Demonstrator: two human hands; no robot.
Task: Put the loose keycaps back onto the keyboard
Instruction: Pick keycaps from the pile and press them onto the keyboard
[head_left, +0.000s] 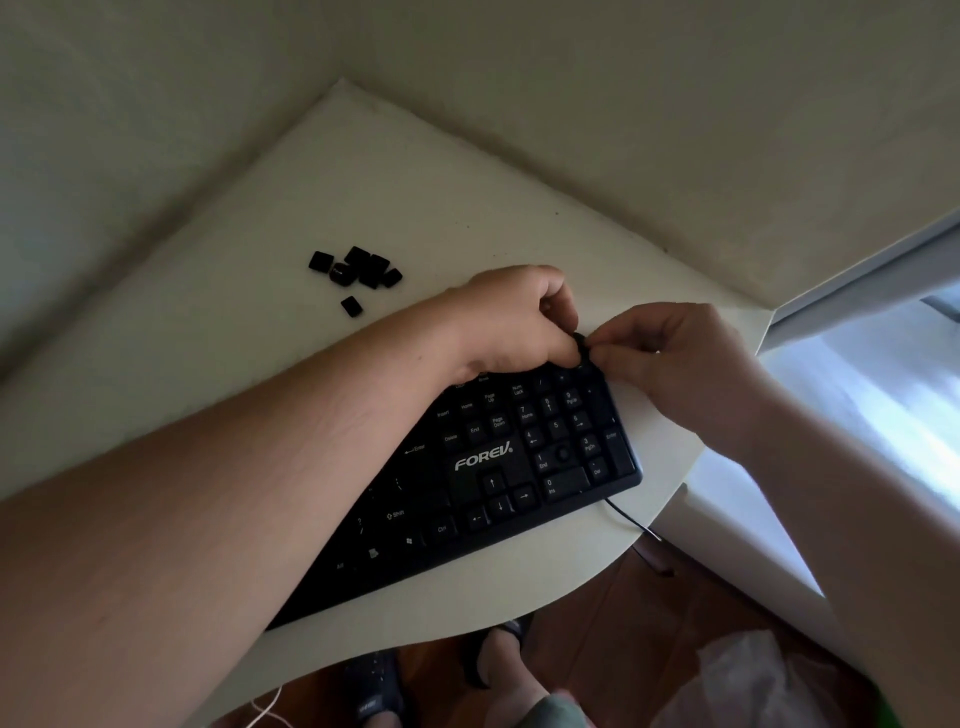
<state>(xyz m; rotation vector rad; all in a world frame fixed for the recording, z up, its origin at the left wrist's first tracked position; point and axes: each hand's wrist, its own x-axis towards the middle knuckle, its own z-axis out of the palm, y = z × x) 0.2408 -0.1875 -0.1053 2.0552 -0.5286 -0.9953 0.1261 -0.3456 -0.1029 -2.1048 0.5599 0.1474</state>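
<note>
1. Loose keycaps (358, 274): small black pile on white table (260, 374), well left of and beyond left hand.
2. FOREV keyboard (498, 467): long axis diagonal, near-left to far-right; numpad end under both hands.
3. Left hand (511, 317): fingers curled, pinching black keycap (581, 344) at keyboard's far corner.
4. Right hand (675, 358): fingertips pinch same keycap from the right.

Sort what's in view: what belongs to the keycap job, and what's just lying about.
Part of the job:
- keyboard
- pile of loose keycaps on the table
- keycap pinched between left hand and right hand, at the keyboard's far corner

Just lying about:
- clear plastic bag on the floor
- white cord under the table
</note>
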